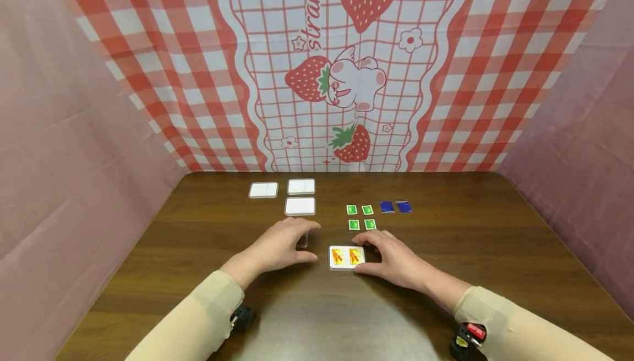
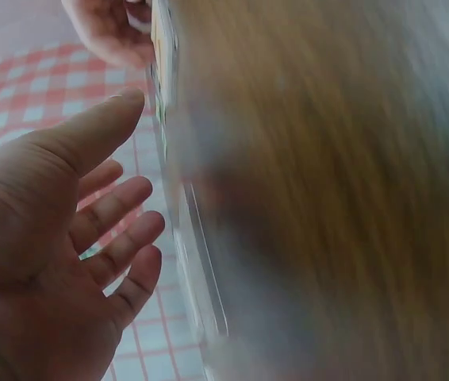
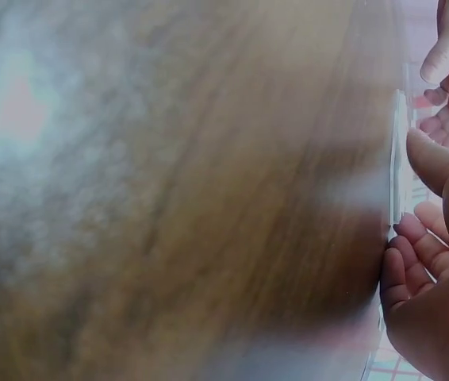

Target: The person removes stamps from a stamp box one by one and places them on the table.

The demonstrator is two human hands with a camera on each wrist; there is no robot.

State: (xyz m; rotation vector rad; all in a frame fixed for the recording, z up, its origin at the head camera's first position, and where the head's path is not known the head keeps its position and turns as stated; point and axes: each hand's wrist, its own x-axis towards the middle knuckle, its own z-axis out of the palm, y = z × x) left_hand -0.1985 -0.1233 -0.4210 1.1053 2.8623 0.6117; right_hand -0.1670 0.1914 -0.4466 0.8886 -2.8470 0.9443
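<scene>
A small clear-edged white case (image 1: 346, 267) with two orange-yellow pictures lies flat near the middle of the table. At its right end is my right hand (image 1: 388, 256), thumb tip at the near corner and index fingertip close by the far corner. My left hand (image 1: 279, 245) is to the left of that case, thumb and fingers spread apart and nothing gripped. Partly hidden behind the left fingers, a clear case (image 1: 302, 241) lies on the table. The right wrist view shows the pictured case's thin edge (image 3: 398, 159) beside my thumb and curved fingers.
Farther back on the left lie three white cases (image 1: 300, 206). Several small green picture squares (image 1: 354, 224) sit beyond the right hand, with dark blue squares (image 1: 387, 207) to their right. Behind the brown table (image 1: 173, 295) hangs a strawberry-print cloth (image 1: 356, 75).
</scene>
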